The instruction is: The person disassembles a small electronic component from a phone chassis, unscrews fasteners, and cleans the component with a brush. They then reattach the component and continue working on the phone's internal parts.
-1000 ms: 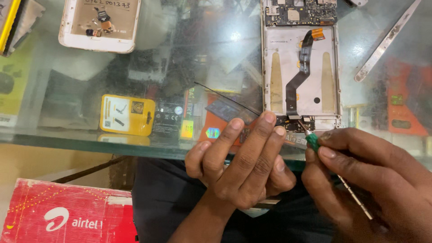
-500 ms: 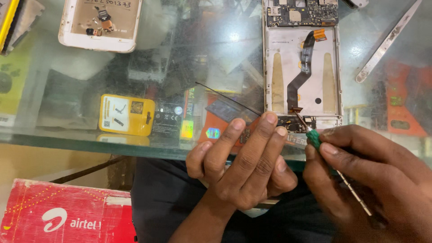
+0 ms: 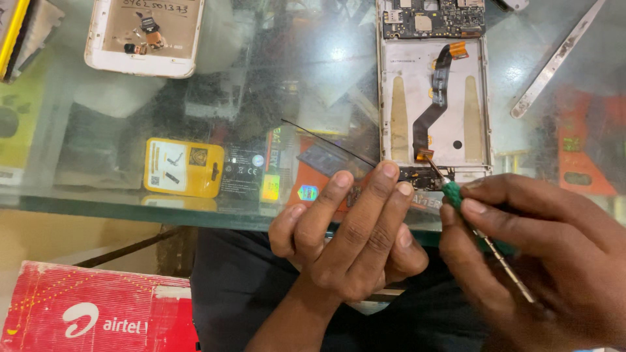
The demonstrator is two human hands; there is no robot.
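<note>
An opened phone (image 3: 433,98) lies on the glass counter (image 3: 261,111), its circuit board at the top and a black flex cable down the middle. My left hand (image 3: 355,234) rests at the counter's near edge, fingertips touching the phone's bottom end. My right hand (image 3: 541,254) grips a green-handled screwdriver (image 3: 453,194); its tip sits on the small board at the phone's lower edge. A thin black wire (image 3: 326,140) runs from the phone's bottom out to the left.
A second, white phone frame (image 3: 145,36) lies at the back left. Metal tweezers (image 3: 554,62) lie at the right. Under the glass are a yellow packet (image 3: 184,167) and batteries. A red box (image 3: 98,313) sits low at the left.
Both hands hold nearly still. The screwdriver tip has shifted only slightly at the phone's bottom edge.
</note>
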